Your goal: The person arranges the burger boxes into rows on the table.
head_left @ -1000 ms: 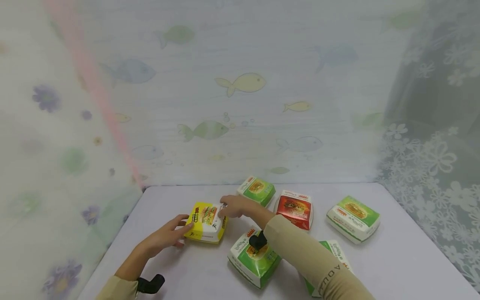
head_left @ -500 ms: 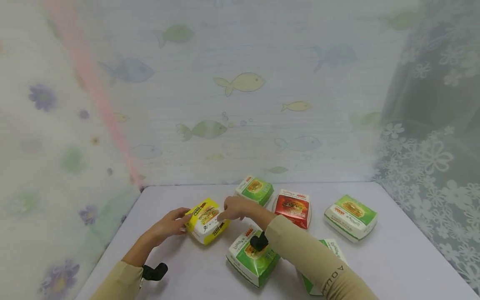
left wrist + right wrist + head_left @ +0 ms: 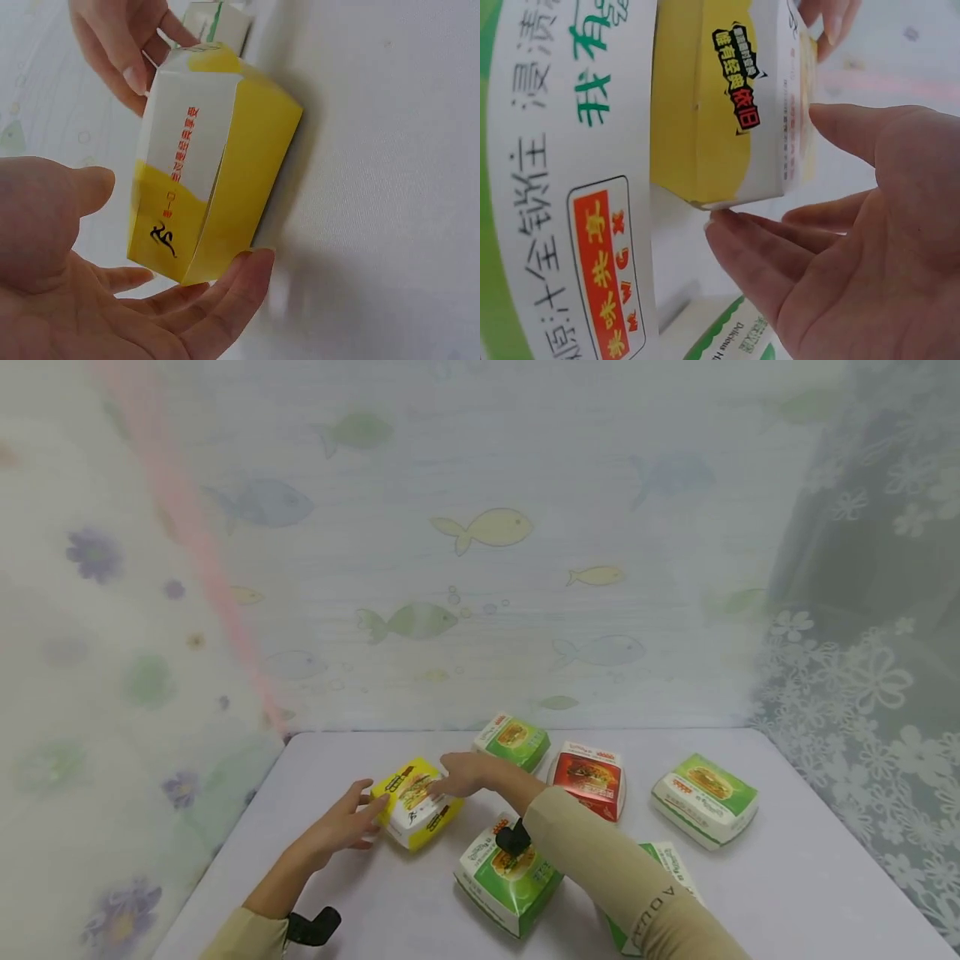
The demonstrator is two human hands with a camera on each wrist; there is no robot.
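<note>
A yellow and white burger box lies on the table at an angle between the two hands. My left hand is at its left corner. In the left wrist view the thumb stands off the box, while the spread fingers lie along its lower corner. From the right, my right hand reaches over the box's right edge. The right wrist view puts its thumb right at the lid and its nearly straight fingertips at a corner of the box.
Close to the right hand are a green burger box behind and another green box in front. A red box and a green box stand farther right. One more green box is partly hidden by the right sleeve.
The yellow box has turned clockwise, mostly in the first half second. My left thumb has since come off it. The right hand has stayed at its right side.
</note>
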